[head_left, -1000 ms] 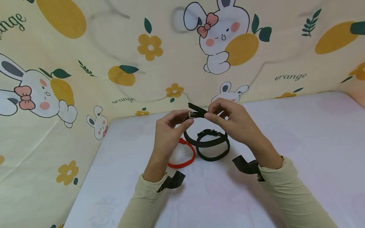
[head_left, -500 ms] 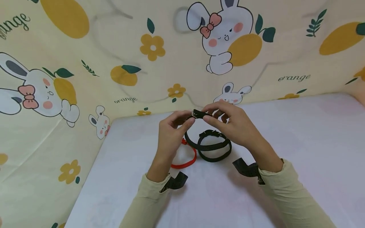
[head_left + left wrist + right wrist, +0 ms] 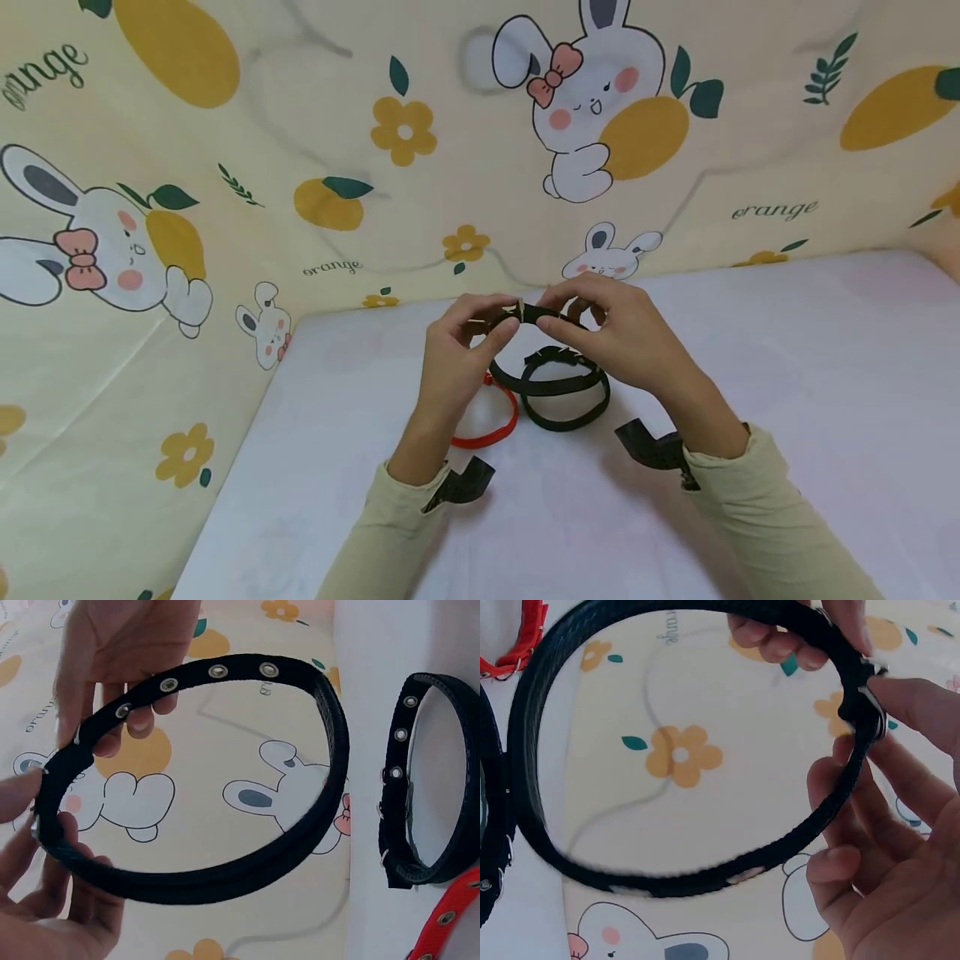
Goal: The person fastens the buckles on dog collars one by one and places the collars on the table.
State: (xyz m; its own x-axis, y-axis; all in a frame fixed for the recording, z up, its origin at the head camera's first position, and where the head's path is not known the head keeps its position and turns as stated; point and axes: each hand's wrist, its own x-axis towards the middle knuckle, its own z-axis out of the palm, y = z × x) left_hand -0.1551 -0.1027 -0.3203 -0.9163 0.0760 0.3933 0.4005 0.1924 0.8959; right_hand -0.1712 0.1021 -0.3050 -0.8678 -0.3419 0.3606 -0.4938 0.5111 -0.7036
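Note:
A black collar [image 3: 552, 384] with metal eyelets hangs as a closed loop between both hands above the white table [image 3: 787, 375]. My left hand [image 3: 504, 325] pinches it at the metal buckle [image 3: 517, 312]. My right hand [image 3: 553, 305] pinches the strap just right of the buckle. In the left wrist view the collar [image 3: 225, 877] forms a wide ring, with the left hand [image 3: 34, 825] at its lower left and the right hand's fingers [image 3: 120, 652] on top. The right wrist view has the buckle [image 3: 871, 712] between the right hand's fingers [image 3: 915, 705].
A second black collar [image 3: 564, 415] lies buckled on the table under the hands, and a red collar [image 3: 491, 432] lies to its left. A cartoon rabbit-and-orange cloth [image 3: 225, 208] rises behind and along the left edge. Black straps [image 3: 459, 485] wrap both wrists.
The loose strap end that stuck up to the left of the buckle is no longer visible. Both hands have drawn closer together at the buckle.

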